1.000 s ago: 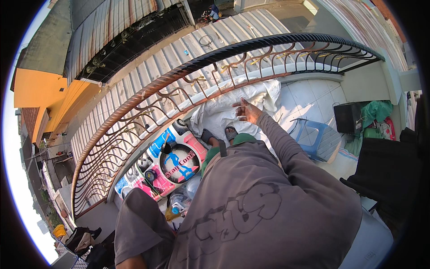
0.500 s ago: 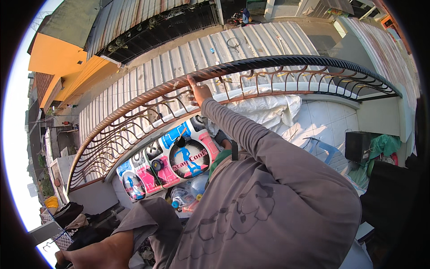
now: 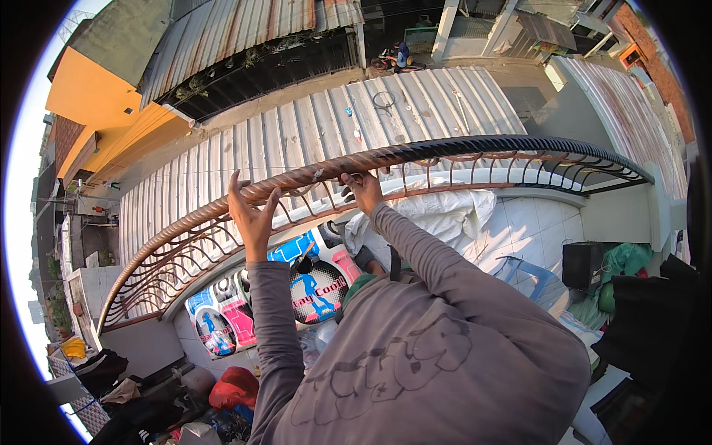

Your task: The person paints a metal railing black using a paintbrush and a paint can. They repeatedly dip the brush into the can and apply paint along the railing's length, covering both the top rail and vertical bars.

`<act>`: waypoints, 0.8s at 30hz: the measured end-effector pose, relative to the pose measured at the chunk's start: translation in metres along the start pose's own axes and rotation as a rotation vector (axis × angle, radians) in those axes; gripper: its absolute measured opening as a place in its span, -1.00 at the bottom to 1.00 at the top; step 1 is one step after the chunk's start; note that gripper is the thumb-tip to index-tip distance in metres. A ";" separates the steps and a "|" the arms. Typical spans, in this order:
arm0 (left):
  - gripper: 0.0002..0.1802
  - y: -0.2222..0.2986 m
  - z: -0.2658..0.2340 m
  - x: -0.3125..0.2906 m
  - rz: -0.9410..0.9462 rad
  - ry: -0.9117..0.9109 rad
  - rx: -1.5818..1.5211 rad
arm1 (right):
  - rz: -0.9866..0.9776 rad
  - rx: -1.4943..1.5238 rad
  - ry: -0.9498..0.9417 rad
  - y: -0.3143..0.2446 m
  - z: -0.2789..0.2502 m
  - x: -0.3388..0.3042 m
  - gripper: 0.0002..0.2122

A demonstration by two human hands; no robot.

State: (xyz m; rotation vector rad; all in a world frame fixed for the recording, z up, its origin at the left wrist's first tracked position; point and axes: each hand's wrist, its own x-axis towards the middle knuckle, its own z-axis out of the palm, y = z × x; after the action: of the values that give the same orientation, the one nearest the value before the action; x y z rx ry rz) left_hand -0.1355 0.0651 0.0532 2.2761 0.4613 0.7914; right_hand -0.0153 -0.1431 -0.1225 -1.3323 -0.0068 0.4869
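A curved, twisted metal handrail (image 3: 386, 154) crosses in front of me, brown on the left and black on the right. My left hand (image 3: 254, 219) is at its brown stretch, thumb and forefinger spread wide on either side of the rail, with nothing seen between them. Farther right, my right hand (image 3: 363, 193) sits against the rail's near underside, its dark-smudged fingers curled in. Whatever those fingers may hold is hidden. Below the rail run thin, curled brown balusters (image 3: 326, 194).
A white sheet (image 3: 452, 215) lies on the tiled floor behind the railing, near a blue plastic stool (image 3: 523, 273) and a black box (image 3: 583, 264). Printed boards (image 3: 317, 289) lean along the left. A corrugated metal roof (image 3: 311, 119) lies beyond the railing.
My left arm has come up and its hand has reached the rail. My right hand has shifted right, its forefinger no longer stretched along the top. The view has tilted upward.
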 end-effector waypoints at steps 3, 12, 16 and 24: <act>0.24 -0.006 0.024 0.032 0.185 -0.253 0.427 | 0.074 -0.131 -0.023 0.006 -0.018 -0.013 -0.55; 0.14 -0.034 0.063 0.071 0.069 -0.804 0.429 | -0.153 -0.056 0.162 -0.002 0.001 0.009 -0.48; 0.13 -0.032 0.060 0.067 0.047 -0.783 0.452 | -0.175 -0.095 0.122 -0.001 -0.002 0.009 -0.53; 0.02 -0.023 0.059 0.065 0.048 -0.738 0.429 | -0.272 -0.461 0.085 -0.005 -0.021 -0.020 -0.67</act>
State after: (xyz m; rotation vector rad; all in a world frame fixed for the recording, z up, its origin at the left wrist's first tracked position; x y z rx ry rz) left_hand -0.0504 0.0864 0.0297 2.7604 0.2353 -0.1843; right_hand -0.0260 -0.1702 -0.1172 -1.7714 -0.2400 0.2000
